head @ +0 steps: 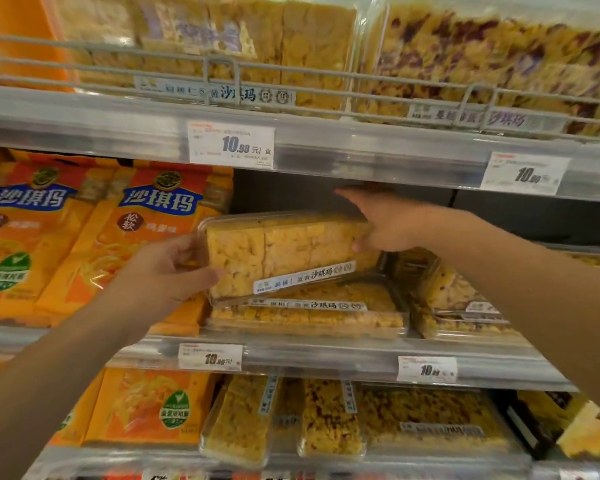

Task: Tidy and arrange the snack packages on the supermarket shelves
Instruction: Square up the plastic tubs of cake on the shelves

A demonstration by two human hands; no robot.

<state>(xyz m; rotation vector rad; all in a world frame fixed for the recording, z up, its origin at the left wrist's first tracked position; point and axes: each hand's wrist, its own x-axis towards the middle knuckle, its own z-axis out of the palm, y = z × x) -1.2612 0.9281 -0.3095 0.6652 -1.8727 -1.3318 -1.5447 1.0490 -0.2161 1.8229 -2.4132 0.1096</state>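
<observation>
Midway up a supermarket snack aisle, held between two bare hands: a clear plastic box of yellow sachima [284,252], tilted, its white label strip running slantwise, raised just above a like box [305,315] lying flat on the middle shelf [326,358]. Gripped at the left end by the left hand [168,271], thumb laid across the front face, fingers curled behind the edge. Clasped at the upper right corner by the right hand [388,223], thumb pressed to the front, fingers reaching over the top toward the dark back of the bay; how far those fingers curled, hard to tell through the blur. Stacked just to the right, more clear boxes [458,306], apparently of a fruit-flecked kind. Ranged to the left on the same level, upright orange bags [153,230] with blue lettering. Fixed to the rail above, a white price tag [231,144] reading 10.90, and behind a wire guard [222,69] on the top shelf, larger clear boxes [243,46] of the same yellow cake. Lined up on the shelf below, further clear boxes [329,420], several stood on edge.
</observation>
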